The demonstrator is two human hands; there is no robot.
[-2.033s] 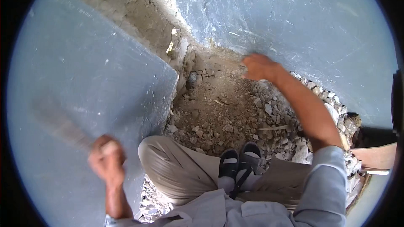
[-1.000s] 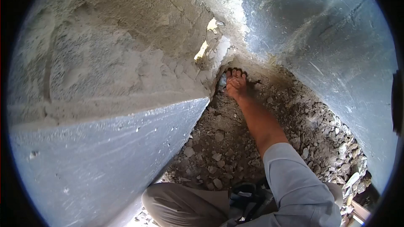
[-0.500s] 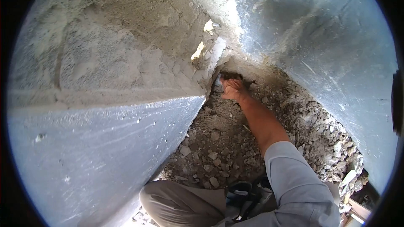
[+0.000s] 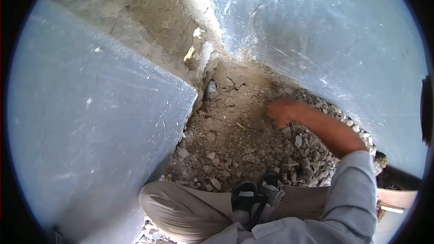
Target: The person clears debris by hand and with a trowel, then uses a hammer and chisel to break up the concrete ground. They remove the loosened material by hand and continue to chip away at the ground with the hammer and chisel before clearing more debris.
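Note:
My right hand [image 4: 283, 112] is over the rubble to the right of the corner, blurred by motion, with its fingers curled down. Whether anything is in it is hidden. Loose stones [image 4: 307, 153] and grey-brown soil [image 4: 235, 104] lie below and around it. Up in the corner, a small bluish-grey piece [image 4: 211, 86] sits at the foot of the wall. My left hand is out of the picture.
A smooth grey wall [image 4: 90, 122] stands at the left, another grey wall [image 4: 325, 31] at the upper right. My bent knee [image 4: 181, 203] and sandals [image 4: 244, 195] are at the bottom. A wooden piece [image 4: 398, 197] lies at the lower right.
My right hand has moved out of the corner, to the right and towards me. The view has shifted, and both sandals now show more fully.

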